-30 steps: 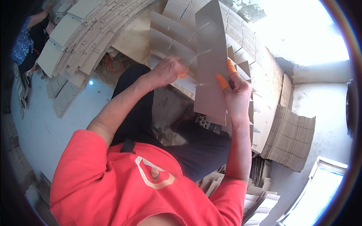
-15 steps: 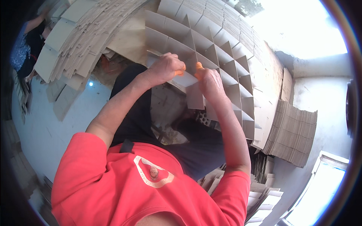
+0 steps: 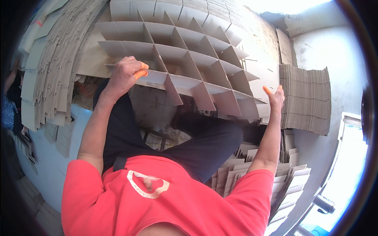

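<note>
A grey cardboard divider grid (image 3: 177, 59) of crossed, slotted strips lies in front of me, with several of its cross-strips jutting toward my knees. My left hand (image 3: 126, 74) is closed on the near long strip, toward that strip's left end, pinching its edge between thumb and fingers. Orange covers show on the thumb and a fingertip. Off the grid's right end, my right hand (image 3: 277, 98) is held apart from the cardboard. Its orange-covered thumb stands away from the loosely bent fingers, and nothing shows between them.
Flat cardboard strips (image 3: 59, 67) are piled high at the left, and more (image 3: 220, 11) line the far side. A tied-looking stack (image 3: 307, 98) stands at the right. Loose strips (image 3: 289, 185) stand beside my right elbow. Another person's sleeve (image 3: 8, 112) shows at the far left.
My right hand has let go of the grid's middle and moved out to the right. My left hand has moved left, and the grid now lies more crosswise before me.
</note>
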Available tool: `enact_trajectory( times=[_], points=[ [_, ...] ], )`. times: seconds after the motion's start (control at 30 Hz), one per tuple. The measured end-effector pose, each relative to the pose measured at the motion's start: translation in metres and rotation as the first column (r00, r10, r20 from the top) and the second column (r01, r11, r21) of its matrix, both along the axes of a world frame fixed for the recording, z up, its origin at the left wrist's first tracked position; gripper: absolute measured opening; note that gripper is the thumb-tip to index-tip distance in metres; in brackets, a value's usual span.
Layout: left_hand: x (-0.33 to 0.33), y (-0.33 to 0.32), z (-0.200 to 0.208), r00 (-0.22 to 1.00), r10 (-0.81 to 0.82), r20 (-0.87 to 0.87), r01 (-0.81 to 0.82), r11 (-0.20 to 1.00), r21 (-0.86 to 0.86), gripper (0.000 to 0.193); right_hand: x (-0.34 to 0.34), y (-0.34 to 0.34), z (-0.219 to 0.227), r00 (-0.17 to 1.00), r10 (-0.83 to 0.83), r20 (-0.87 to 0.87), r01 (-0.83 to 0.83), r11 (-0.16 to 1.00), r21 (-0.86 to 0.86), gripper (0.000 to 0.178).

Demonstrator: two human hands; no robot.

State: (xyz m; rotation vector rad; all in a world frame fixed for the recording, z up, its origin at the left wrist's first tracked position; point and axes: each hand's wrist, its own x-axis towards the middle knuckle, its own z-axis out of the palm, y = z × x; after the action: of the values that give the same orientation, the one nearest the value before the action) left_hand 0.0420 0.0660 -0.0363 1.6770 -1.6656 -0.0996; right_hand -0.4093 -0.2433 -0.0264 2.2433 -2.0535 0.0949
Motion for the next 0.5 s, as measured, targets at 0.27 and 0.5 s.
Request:
enact_trajectory(
  times=[0.27,0.5],
  points=[
    [0.0,0.001,0.004,0.998,0.05,-0.043,-0.046,0.996,0.082,0.018,-0.047,0.022,-0.033,0.997,-0.018,0.078,0.003,0.983,0.181,0.067],
    [-0.003,-0.005,0.004,0.998,0.046,-0.049,-0.04,0.993,0.107,0.018,-0.096,-0.002,-0.022,0.881,0.089,0.464,-0.061,0.995,-0.075,0.036]
  ],
)
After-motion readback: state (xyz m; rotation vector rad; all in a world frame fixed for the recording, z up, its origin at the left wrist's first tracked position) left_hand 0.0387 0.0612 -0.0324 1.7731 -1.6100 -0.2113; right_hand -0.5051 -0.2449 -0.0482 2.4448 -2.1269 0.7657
